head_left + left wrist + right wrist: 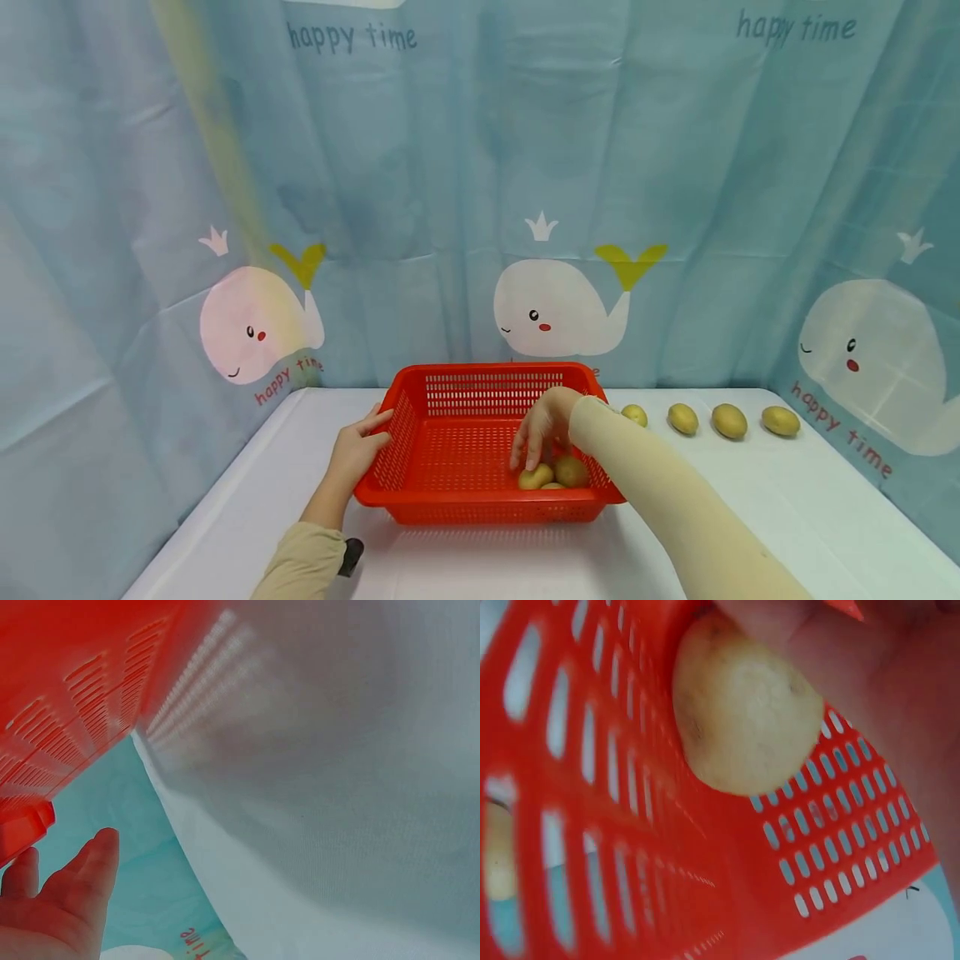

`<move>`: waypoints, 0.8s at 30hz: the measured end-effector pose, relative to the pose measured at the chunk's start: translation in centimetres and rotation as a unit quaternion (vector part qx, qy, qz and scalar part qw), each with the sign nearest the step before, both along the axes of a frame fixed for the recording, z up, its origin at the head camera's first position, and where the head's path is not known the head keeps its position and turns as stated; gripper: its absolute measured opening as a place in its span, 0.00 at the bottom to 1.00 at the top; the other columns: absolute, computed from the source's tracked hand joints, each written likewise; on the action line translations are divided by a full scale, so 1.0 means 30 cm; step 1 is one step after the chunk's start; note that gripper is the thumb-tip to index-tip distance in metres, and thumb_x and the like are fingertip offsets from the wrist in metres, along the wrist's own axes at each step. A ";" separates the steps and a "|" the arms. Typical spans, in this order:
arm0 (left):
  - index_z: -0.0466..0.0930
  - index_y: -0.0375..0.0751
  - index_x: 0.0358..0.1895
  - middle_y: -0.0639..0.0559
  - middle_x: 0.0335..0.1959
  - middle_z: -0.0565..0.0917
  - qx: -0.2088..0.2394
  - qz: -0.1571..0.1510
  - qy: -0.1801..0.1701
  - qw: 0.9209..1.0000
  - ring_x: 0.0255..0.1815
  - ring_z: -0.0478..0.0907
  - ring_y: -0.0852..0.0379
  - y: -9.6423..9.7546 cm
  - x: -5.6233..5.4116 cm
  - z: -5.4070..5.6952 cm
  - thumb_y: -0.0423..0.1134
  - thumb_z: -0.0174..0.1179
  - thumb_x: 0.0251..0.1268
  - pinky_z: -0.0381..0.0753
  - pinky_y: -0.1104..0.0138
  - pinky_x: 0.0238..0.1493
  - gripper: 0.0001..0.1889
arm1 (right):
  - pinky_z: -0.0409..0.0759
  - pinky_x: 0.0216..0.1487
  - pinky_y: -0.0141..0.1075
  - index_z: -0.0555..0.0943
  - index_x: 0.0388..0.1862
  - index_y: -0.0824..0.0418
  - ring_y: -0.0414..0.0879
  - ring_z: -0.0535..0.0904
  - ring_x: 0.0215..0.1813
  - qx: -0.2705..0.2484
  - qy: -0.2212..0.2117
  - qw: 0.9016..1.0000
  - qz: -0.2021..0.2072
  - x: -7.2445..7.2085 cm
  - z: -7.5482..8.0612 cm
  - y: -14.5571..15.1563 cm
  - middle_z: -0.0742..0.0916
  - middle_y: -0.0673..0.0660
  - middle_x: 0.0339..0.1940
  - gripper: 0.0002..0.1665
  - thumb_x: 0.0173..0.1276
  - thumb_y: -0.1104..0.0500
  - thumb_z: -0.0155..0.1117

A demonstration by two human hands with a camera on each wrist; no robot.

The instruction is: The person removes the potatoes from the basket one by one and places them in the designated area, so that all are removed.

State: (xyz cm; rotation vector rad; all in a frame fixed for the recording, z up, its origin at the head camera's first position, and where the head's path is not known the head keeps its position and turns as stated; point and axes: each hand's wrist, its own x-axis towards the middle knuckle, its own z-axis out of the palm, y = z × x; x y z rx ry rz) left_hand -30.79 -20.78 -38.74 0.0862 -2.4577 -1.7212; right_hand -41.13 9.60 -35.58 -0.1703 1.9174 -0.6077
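Hanging inside red basket (465, 497): right hand (545, 423), fingers loosely bent, any grip cannot be told; potatoes (536, 477) just below it. Left hand (357, 450), fingers extended, touches basket's side.

A curtained-off nook: light-blue curtains (435, 167) printed with white cartoon whales (555, 312), small crowns (542, 228) and "happy time" lettering (352, 37) hang behind and along both sides of a white worktop (817, 508). Whether home, lab or shop, one cannot tell.
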 end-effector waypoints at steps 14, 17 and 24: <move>0.68 0.30 0.67 0.42 0.75 0.58 0.001 0.002 0.002 1.000 0.75 0.50 0.39 0.003 -0.003 0.007 0.28 0.49 0.65 0.67 0.52 0.64 0.26 | 0.76 0.54 0.39 0.85 0.48 0.58 0.45 0.77 0.48 -0.015 -0.029 0.998 0.050 0.012 -0.009 0.015 0.85 0.54 0.47 0.12 0.66 0.62 0.62; 0.68 0.30 0.67 0.42 0.74 0.58 0.002 0.001 0.001 1.000 0.75 0.51 0.39 0.005 0.001 0.006 0.28 0.49 0.65 0.68 0.52 0.63 0.25 | 0.77 0.53 0.39 0.86 0.45 0.59 0.44 0.78 0.45 -0.018 -0.031 0.998 0.049 0.008 -0.020 0.016 0.86 0.54 0.43 0.10 0.66 0.63 0.62; 0.68 0.31 0.68 0.41 0.75 0.57 0.001 0.001 0.000 1.000 0.75 0.51 0.37 0.009 0.011 0.001 0.28 0.48 0.66 0.70 0.51 0.61 0.25 | 0.77 0.52 0.43 0.84 0.47 0.58 0.45 0.77 0.45 -0.033 0.004 0.996 0.086 0.009 -0.022 0.023 0.85 0.53 0.42 0.11 0.67 0.62 0.62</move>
